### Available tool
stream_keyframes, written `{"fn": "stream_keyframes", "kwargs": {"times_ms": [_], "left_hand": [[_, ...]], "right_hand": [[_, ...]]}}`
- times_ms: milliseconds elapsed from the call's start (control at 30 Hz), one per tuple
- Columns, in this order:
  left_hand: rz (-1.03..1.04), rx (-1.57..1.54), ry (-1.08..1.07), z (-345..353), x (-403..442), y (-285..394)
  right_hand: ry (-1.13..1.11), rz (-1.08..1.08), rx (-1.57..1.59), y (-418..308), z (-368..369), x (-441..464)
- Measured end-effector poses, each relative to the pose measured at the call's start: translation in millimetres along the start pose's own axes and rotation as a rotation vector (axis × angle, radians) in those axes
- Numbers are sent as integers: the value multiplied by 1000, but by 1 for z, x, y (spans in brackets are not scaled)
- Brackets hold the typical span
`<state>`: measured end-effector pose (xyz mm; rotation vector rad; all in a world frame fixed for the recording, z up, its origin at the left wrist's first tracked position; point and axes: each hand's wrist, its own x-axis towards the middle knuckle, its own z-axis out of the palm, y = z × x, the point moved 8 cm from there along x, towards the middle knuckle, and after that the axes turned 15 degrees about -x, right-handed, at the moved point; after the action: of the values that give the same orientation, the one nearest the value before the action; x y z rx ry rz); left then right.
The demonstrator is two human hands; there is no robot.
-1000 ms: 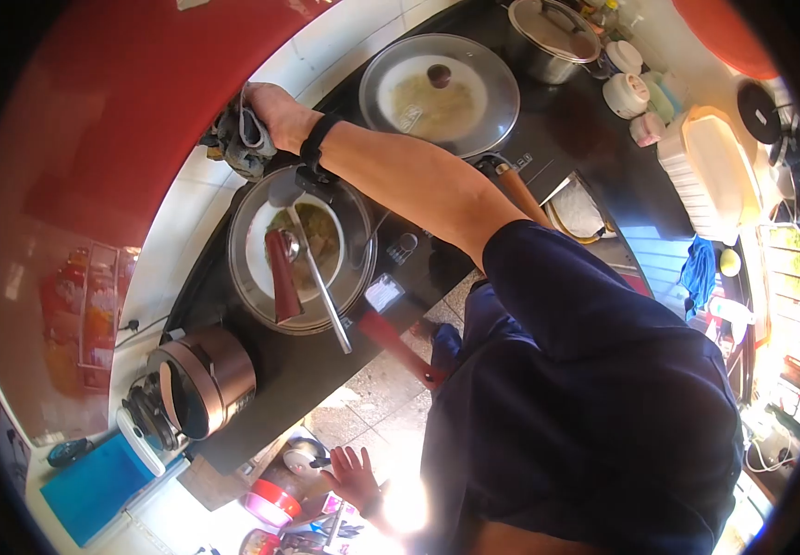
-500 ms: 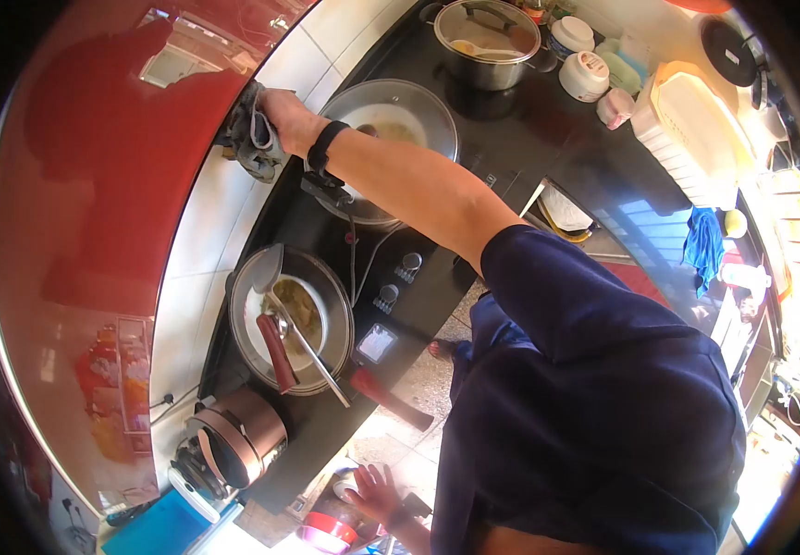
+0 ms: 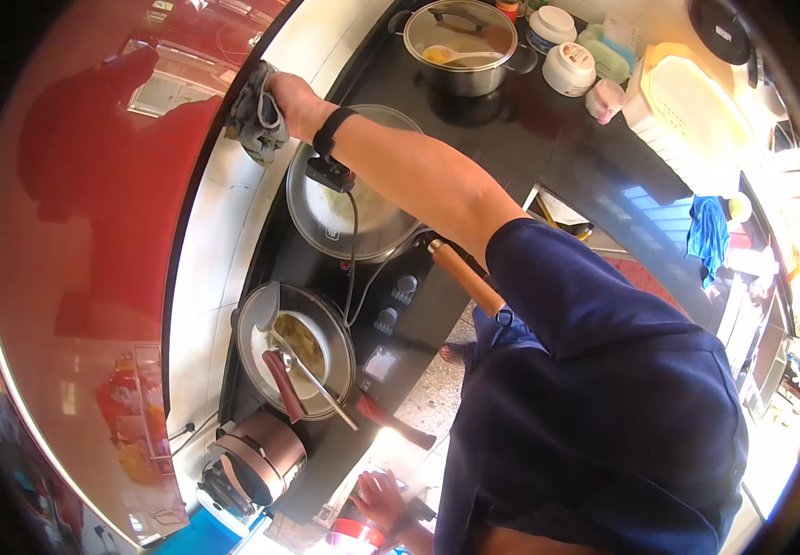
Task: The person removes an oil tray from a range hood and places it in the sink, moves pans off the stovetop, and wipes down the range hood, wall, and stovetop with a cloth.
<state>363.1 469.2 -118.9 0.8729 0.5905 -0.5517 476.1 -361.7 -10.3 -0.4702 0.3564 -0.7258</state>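
Beyond the counter edge (image 3: 409, 371), left hand (image 3: 383, 500) seems unclenched while right hand (image 3: 297, 104) grips cloth (image 3: 258, 120) beside cabinet (image 3: 123, 231).

Narrow gap between larger pan (image 3: 312, 217) and smaller pan (image 3: 254, 365); looped cable (image 3: 356, 236) obstructs near end.

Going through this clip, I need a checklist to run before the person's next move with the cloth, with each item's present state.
1. Cloth gripped by the right hand: ok.
2. Left hand free: ok, it appears empty.
3. Cloth pressed firmly on the red panel: cannot tell; it overlaps the edge in view, but pressure doesn't show.
4. Dark cable clear of the cookware in view: not ok, it crosses in front of the upper pan.
5. Metal utensil inside the lower pan's rim: not ok, its handle juts past.
6. Stove knobs off: cannot tell, markings too small.
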Motion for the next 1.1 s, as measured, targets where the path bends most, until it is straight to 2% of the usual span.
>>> {"fn": "stream_keyframes", "kwargs": {"times_ms": [167,300,400,467,533,600,633,667,833,900,933,967,1000,1100], "left_hand": [[24,-22,107,16,-1,-4],[15,16,14,15,0,4],[69,-4,-19,31,-5,13],[185,27,77,43,-17,25],[201,28,76,55,-23,31],[250,39,35,75,-29,36],[263,24,11,85,-32,37],[265,21,11,92,-36,38],[236,63,-267,150,-42,41],[225,124,-426,186,-49,39],[221,126,-427,199,-50,37],[213,123,-467,219,-54,34],[208,115,-511,239,-57,31],[101,132,-699,287,-60,16]], "right_hand": [[16,-108,32,-37,-21,14],[28,-213,38,-67,-49,40],[64,-277,9,-87,-60,48],[73,-260,11,-90,-65,53],[79,-243,10,-91,-62,50],[194,-277,-21,-94,-64,40],[66,-256,93,-93,-68,61],[26,-372,114,-111,-66,55],[188,-380,-81,-133,-77,34],[165,-369,-81,-124,-80,19],[130,-364,-82,-125,-77,13],[189,-374,-63,-123,-88,16],[85,-323,-145,-120,-82,10],[-22,-244,-53,-103,-71,-23]]}}
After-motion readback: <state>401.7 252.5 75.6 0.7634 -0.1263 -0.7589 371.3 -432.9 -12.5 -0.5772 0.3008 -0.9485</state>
